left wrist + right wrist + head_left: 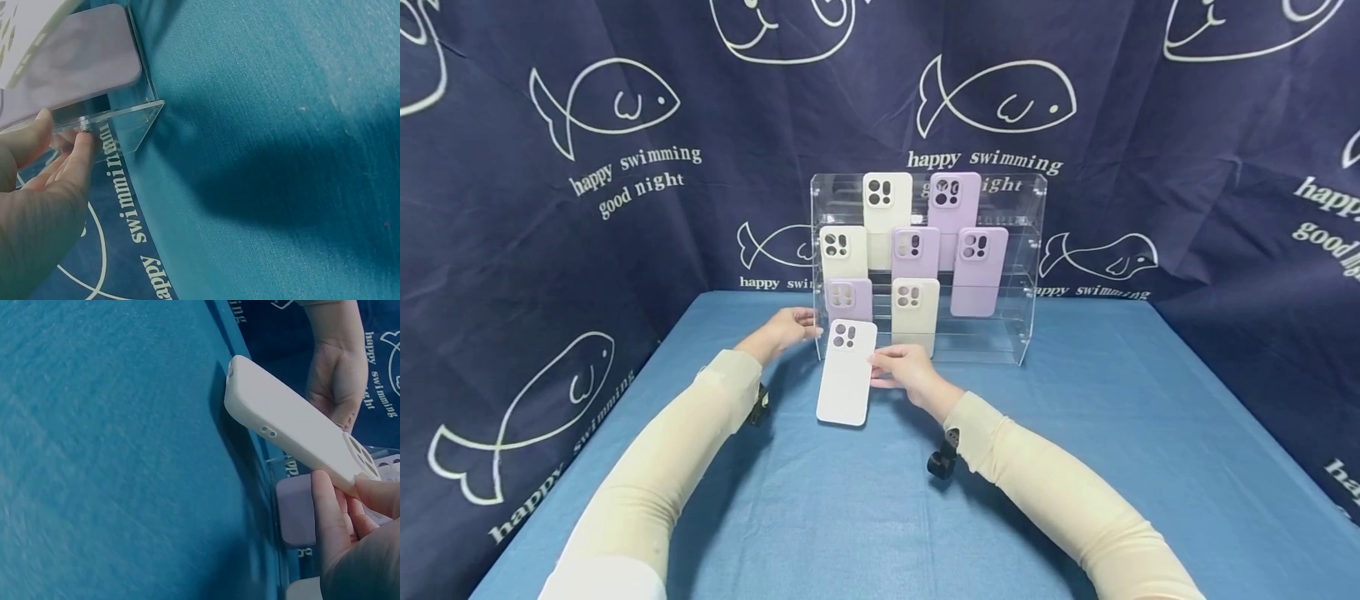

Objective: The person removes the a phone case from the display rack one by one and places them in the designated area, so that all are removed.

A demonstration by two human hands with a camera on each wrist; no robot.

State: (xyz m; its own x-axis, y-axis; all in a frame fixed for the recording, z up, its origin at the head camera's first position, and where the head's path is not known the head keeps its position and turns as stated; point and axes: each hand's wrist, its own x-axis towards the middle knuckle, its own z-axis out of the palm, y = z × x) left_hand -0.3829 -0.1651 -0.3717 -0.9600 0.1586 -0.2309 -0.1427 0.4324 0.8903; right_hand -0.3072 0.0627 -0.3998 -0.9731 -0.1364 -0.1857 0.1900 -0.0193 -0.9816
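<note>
A clear acrylic tiered rack (1030,250) stands at the far middle of the blue table, holding several cream and lilac phone cases. My right hand (906,371) pinches the edge of a white phone case (847,372) and holds it tilted in front of the rack's lowest tier; the same white case (294,425) shows in the right wrist view, held between thumb and fingers (328,515). My left hand (786,327) rests with straight fingers against the rack's left side wall (134,122), next to a lilac case (75,59).
A blue cloth (1075,467) covers the table. A dark navy curtain with white fish drawings and lettering (617,125) hangs behind and at both sides. Small black wrist cameras (942,457) sit on both sleeves.
</note>
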